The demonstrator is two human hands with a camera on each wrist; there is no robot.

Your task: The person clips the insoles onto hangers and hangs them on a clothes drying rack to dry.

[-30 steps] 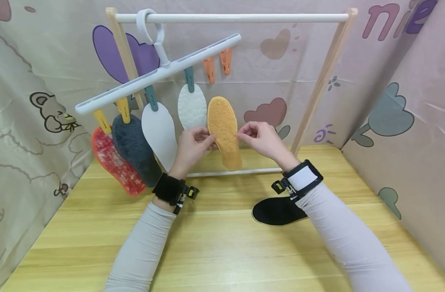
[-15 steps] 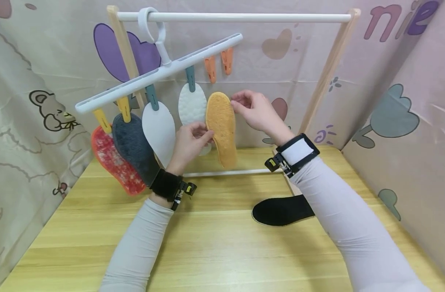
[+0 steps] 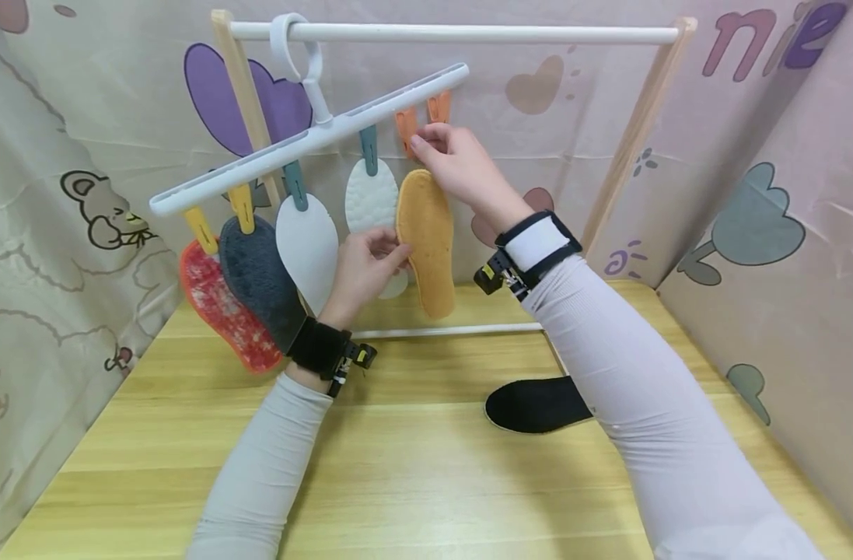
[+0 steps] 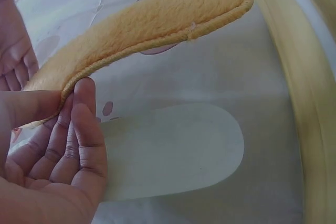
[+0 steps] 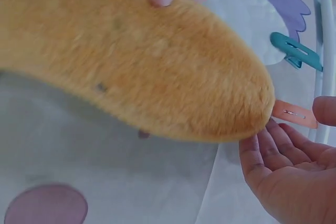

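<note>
My left hand [image 3: 372,264] pinches the left edge of a fuzzy yellow insole [image 3: 426,249] between thumb and fingers, holding it upright below the hanger [image 3: 314,138]. In the left wrist view the insole [image 4: 152,24] shows its stitched rim. My right hand [image 3: 461,167] is raised to an orange clip [image 3: 407,134], above the insole's top end. The right wrist view shows its thumb and fingers spread apart around the orange clip [image 5: 295,114], with fingertips right by the insole's rounded tip. A second orange clip [image 3: 438,107] hangs beside it, partly hidden by the hand.
Yellow clips hold a red patterned insole [image 3: 226,311] and a dark grey one [image 3: 261,280]. Teal clips hold a smooth white insole [image 3: 307,249] and a textured white one [image 3: 372,198]. The hanger hooks on a rack bar [image 3: 482,33]. A black insole [image 3: 538,404] lies on the table [image 3: 412,467].
My right hand has left the insole's right edge and risen up and left to the orange clips. The left hand has raised the yellow insole slightly.
</note>
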